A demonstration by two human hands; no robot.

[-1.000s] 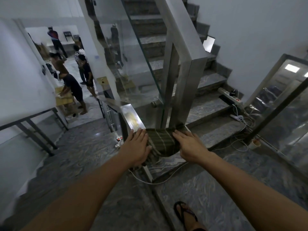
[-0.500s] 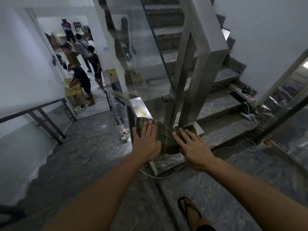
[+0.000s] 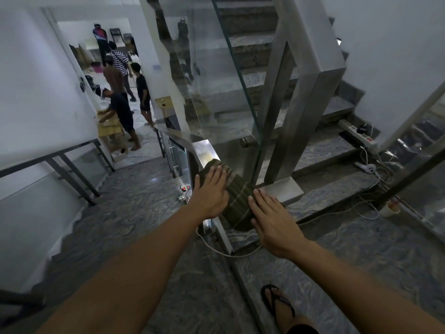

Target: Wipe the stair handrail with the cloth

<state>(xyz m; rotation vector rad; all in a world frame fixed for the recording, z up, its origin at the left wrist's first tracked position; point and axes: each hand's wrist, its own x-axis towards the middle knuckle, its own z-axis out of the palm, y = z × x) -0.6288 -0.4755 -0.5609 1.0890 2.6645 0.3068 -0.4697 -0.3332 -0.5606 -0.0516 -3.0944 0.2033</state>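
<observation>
A dark green striped cloth [image 3: 237, 200] is draped over the flat steel handrail [image 3: 203, 149] at the landing's corner. My left hand [image 3: 212, 190] lies flat on the cloth's upper left part, fingers pointing up the rail. My right hand [image 3: 272, 219] presses flat on the cloth's lower right edge. Both palms cover part of the cloth. The rail beneath the cloth is hidden. The handrail runs on down the lower flight to the left.
A tall steel post [image 3: 310, 112] and a glass panel [image 3: 216, 75] rise just behind the cloth. A power strip [image 3: 360, 136], cables and a cup [image 3: 390, 208] lie on the steps at right. Several people stand in the room below at upper left. My sandalled foot [image 3: 279, 304] is on the landing.
Both hands have slid the cloth along the handrail, away from me. The left hand has moved further up the rail than the right. The view has closed in on the rail.
</observation>
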